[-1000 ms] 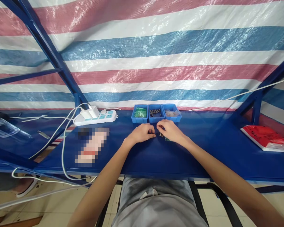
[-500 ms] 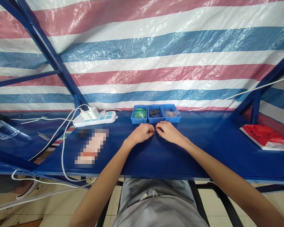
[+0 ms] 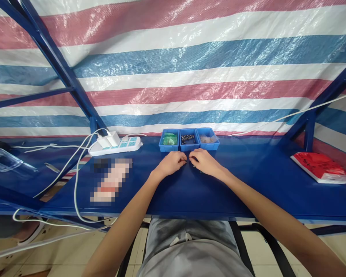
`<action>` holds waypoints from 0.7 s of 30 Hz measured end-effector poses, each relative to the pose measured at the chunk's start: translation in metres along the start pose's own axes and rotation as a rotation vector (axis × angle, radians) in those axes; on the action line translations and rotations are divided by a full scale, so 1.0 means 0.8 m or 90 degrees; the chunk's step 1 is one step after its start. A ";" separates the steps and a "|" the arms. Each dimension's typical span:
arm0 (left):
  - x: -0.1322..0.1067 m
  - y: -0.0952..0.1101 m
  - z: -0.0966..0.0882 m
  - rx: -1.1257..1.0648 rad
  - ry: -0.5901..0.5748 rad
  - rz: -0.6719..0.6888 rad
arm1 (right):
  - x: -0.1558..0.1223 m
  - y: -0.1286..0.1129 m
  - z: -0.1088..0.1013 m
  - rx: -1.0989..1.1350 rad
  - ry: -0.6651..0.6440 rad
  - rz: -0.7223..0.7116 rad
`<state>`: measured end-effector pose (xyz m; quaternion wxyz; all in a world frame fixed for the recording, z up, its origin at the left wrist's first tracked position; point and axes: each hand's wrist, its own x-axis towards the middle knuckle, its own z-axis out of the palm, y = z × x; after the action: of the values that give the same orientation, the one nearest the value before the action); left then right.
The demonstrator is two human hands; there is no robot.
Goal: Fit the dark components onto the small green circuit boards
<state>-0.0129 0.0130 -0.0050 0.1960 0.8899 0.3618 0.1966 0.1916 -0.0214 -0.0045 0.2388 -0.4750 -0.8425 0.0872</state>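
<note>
My left hand [image 3: 173, 162] and my right hand [image 3: 203, 161] rest close together on the blue table [image 3: 190, 188], just in front of three small blue bins. Both have their fingers curled in a pinch, fingertips almost touching each other. Something small and dark sits between the fingertips; I cannot make out what it is. The left bin [image 3: 169, 140] holds green parts, the middle bin [image 3: 188, 139] holds small dark parts, and the right bin [image 3: 208, 139] holds a clear bag of parts.
A white power strip [image 3: 117, 146] with plugged chargers and white cables lies at the back left. A blurred flat object [image 3: 111, 181] lies left of my hands. A red and white bag [image 3: 323, 167] sits far right. Blue frame posts stand at both sides.
Both hands have shifted slightly away from me toward the bins and drawn closer together; the pinch stays the same.
</note>
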 end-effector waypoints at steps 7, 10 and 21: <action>0.000 -0.003 0.001 -0.023 0.004 -0.016 | 0.000 0.000 0.001 -0.015 -0.009 -0.004; 0.000 -0.004 0.002 -0.017 0.014 -0.017 | 0.000 0.001 0.002 -0.015 -0.006 -0.011; -0.004 0.009 0.002 0.032 0.044 -0.015 | 0.001 0.004 0.005 -0.011 -0.001 -0.027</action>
<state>-0.0104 0.0058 -0.0038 0.1634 0.8831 0.3833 0.2158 0.1921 -0.0189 -0.0087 0.2360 -0.4593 -0.8531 0.0751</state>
